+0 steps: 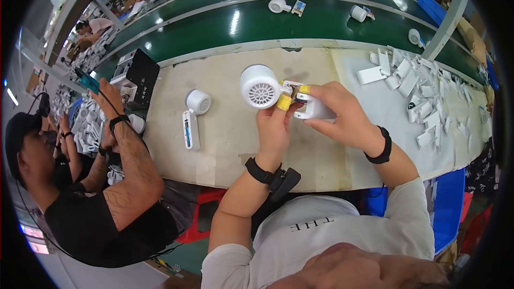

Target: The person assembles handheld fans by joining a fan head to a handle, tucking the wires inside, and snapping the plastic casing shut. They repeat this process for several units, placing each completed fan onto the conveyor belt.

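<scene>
My left hand (273, 131) is closed on the neck of a white handheld fan (259, 86), whose round head has a slotted grille. Close beside that neck, my right hand (345, 111) grips a white plastic handle shell (317, 109) between thumb and fingers. The two pieces meet or nearly meet; my fingers hide the exact contact. Yellow wraps cover fingertips on both hands. To the left on the table lies a second white fan (198, 101), its handle (191, 130) showing a blue strip inside.
Loose white plastic shells (409, 88) are heaped on the table's right. Beyond the table runs a green conveyor (214, 27) carrying several fan parts. At left a co-worker (101, 192) holds a teal tool (87, 81) near a black box (145, 80). A blue bin (450, 203) stands low right.
</scene>
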Demonstrator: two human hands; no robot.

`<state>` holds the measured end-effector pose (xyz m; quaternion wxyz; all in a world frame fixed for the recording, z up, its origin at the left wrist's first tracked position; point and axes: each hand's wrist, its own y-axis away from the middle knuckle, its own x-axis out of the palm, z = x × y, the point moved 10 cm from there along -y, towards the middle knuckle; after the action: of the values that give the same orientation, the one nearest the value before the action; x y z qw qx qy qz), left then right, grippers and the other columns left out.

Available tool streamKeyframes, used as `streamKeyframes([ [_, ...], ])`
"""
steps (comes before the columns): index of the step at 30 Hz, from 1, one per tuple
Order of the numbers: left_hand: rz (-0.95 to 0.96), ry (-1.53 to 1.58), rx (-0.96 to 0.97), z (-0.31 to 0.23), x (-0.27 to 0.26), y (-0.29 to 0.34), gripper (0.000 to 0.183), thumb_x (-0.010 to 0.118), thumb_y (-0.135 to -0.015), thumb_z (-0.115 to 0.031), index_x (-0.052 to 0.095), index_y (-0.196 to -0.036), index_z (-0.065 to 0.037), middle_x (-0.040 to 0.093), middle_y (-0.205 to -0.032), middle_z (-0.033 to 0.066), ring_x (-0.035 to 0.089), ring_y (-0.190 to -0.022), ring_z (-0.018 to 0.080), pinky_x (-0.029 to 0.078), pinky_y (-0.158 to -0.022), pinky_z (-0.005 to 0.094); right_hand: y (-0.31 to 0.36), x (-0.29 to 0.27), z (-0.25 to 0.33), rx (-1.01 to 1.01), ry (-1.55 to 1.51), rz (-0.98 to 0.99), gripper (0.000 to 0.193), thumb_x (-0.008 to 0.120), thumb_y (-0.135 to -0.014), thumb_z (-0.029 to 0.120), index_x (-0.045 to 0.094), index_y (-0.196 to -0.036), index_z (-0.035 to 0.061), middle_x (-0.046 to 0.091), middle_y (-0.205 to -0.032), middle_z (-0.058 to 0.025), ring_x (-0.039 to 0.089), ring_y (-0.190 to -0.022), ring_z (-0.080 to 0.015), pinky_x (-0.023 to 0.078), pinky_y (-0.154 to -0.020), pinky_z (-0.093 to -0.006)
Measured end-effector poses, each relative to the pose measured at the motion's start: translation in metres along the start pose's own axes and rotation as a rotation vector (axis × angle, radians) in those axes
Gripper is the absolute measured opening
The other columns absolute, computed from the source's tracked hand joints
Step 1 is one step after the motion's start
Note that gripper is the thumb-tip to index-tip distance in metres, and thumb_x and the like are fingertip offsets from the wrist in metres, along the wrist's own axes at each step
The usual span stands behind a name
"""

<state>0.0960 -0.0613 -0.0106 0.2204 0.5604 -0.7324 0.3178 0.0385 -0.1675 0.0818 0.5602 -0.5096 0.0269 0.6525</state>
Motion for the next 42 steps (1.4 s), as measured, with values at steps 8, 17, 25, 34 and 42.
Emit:
streamKeyframes([
  [8, 0.074, -0.029, 0.061, -0.012, 0.011, 0.006, 0.033, 0.055, -0.089, -0.008, 0.05, -0.12, 0.0, 0.055, -0.12, 0.0132, 0.056, -0.105, 0.0193, 0.049, -0.086, 0.0331, 0.009, 0.003, -0.015, 0.186, -0.277, 0.032, 0.056, 0.073, -0.066, 0.01, 0.052, -0.118, 0.0087, 0.056, -0.113, -0.0102, 0.054, -0.091, -0.0269, 0.045, -0.076, -0.0332],
  [17, 0.13, -0.084, 0.075, -0.01, 0.009, 0.003, 0.031, 0.057, -0.087, -0.006, 0.052, -0.118, -0.001, 0.057, -0.116, 0.0116, 0.056, -0.102, 0.0167, 0.047, -0.085, 0.0307, -0.001, 0.005, 0.03, -0.34, 0.335, 0.141, 0.056, 0.074, -0.061, 0.01, 0.051, -0.112, 0.0083, 0.053, -0.124, -0.0084, 0.055, -0.079, -0.0246, 0.044, -0.072, -0.033],
  [25, 0.083, 0.048, -0.002, -0.001, 0.009, 0.006, 0.032, 0.056, -0.088, -0.009, 0.052, -0.119, -0.001, 0.058, -0.115, 0.01, 0.056, -0.103, 0.0164, 0.047, -0.085, 0.0297, 0.003, 0.0, 0.032, -0.297, 0.199, 0.023, 0.056, 0.074, -0.06, 0.009, 0.051, -0.111, 0.0091, 0.052, -0.126, -0.0081, 0.054, -0.078, -0.0243, 0.045, -0.07, -0.0322],
  [34, 0.042, -0.194, 0.181, -0.021, 0.011, 0.009, 0.029, 0.058, -0.086, -0.004, 0.054, -0.115, 0.001, 0.058, -0.114, 0.01, 0.056, -0.101, 0.0161, 0.046, -0.087, 0.03, -0.006, 0.006, 0.025, -0.112, -0.02, 0.064, 0.058, 0.072, -0.064, 0.007, 0.048, -0.117, 0.0075, 0.053, -0.123, -0.0106, 0.056, -0.092, -0.0274, 0.044, -0.082, -0.0337],
  [42, 0.018, 0.094, 0.078, -0.013, 0.002, 0.003, 0.03, 0.056, -0.087, -0.004, 0.051, -0.116, 0.002, 0.057, -0.115, 0.0136, 0.057, -0.1, 0.0199, 0.051, -0.082, 0.0334, -0.002, -0.005, -0.007, 0.201, -0.393, 0.071, 0.06, 0.072, -0.067, 0.004, 0.048, -0.122, 0.004, 0.055, -0.119, -0.0136, 0.055, -0.105, -0.0238, 0.041, -0.091, -0.0308],
])
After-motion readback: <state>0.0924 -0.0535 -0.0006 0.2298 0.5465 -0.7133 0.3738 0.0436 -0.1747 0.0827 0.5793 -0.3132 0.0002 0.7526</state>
